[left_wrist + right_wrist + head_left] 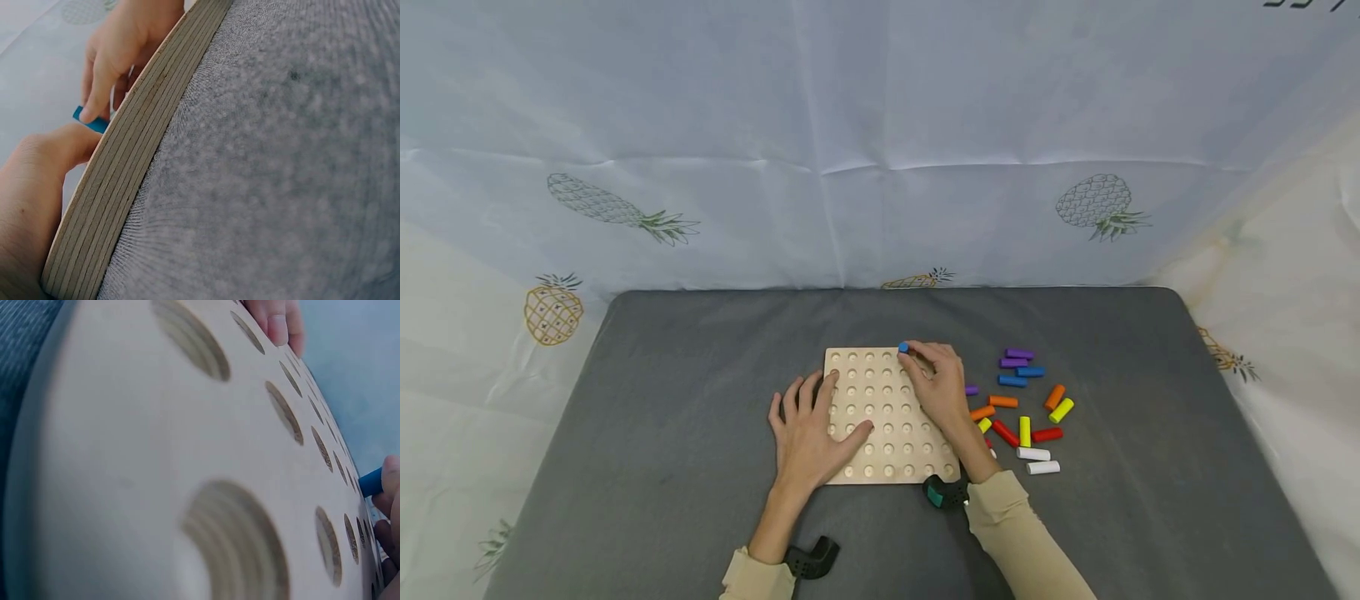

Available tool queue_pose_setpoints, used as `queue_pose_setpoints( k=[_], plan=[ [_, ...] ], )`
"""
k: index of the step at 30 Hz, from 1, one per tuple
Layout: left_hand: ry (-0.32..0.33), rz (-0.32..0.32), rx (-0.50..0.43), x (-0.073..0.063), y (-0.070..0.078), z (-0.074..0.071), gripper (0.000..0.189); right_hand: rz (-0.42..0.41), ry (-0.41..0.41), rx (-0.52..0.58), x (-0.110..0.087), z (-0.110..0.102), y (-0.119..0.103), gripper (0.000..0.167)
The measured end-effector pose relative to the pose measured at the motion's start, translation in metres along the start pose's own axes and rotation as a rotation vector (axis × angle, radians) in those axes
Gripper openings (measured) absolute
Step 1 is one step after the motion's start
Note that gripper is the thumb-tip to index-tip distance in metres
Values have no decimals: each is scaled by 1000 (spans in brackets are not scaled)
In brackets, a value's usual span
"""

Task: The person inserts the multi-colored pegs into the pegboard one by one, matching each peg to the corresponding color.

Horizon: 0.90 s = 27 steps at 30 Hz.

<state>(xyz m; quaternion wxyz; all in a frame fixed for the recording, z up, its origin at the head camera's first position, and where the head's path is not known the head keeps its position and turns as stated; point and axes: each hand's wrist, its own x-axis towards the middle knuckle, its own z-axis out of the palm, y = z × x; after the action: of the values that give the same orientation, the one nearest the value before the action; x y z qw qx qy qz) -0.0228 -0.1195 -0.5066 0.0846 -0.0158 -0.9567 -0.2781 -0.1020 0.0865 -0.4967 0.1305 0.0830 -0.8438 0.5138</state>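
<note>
A square wooden pegboard point(878, 460) with rows of round holes lies on the grey table. My left hand point(808, 443) rests along its left side, fingers spread and the thumb laid over the holes. At the board's far edge, right of the middle, my right hand point(942, 390) pinches a blue peg point(903, 347) between thumb and fingers. In the right wrist view the blue peg point(371, 482) stands upright at the far row; how deep it sits in a hole cannot be told. The left wrist view shows the board's layered edge point(125, 150) beside both hands.
Right of the board lie scattered pegs: purple point(1019, 354), blue point(1030, 372), orange point(1003, 402), yellow point(1062, 411), red point(1047, 435) and white point(1042, 467). My right forearm partly covers some. A pineapple-printed cloth point(850, 217) hangs behind the grey table point(685, 500).
</note>
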Motion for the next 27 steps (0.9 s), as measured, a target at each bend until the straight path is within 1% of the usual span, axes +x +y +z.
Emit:
queue_pose_setpoints(
  k=[3,8,10,14,17,19,23,27],
  plan=[
    [14,10,-1,0,0,0,87,-15,4,-17,0,1,1,18],
    [28,25,4,0,-1,2,87,-17,3,-35,-1,0,0,18],
    [18,23,13,-1,-1,2,90,-5,0,-36,-1,0,0,18],
    [-16,3,21,-1,-1,1,101,20,-7,-43,-2,0,0,18],
    [-33,-9,21,-1,-1,1,108,23,-11,-51,-2,0,0,18],
    [-38,-10,24,-1,-1,0,108,18,-8,-54,-2,0,1,18],
    [-25,2,29,0,-1,0,106,1,-6,-73,-3,0,1,19],
    [-10,12,38,0,-2,1,102,-42,-26,-128,-6,1,2,20]
  ],
)
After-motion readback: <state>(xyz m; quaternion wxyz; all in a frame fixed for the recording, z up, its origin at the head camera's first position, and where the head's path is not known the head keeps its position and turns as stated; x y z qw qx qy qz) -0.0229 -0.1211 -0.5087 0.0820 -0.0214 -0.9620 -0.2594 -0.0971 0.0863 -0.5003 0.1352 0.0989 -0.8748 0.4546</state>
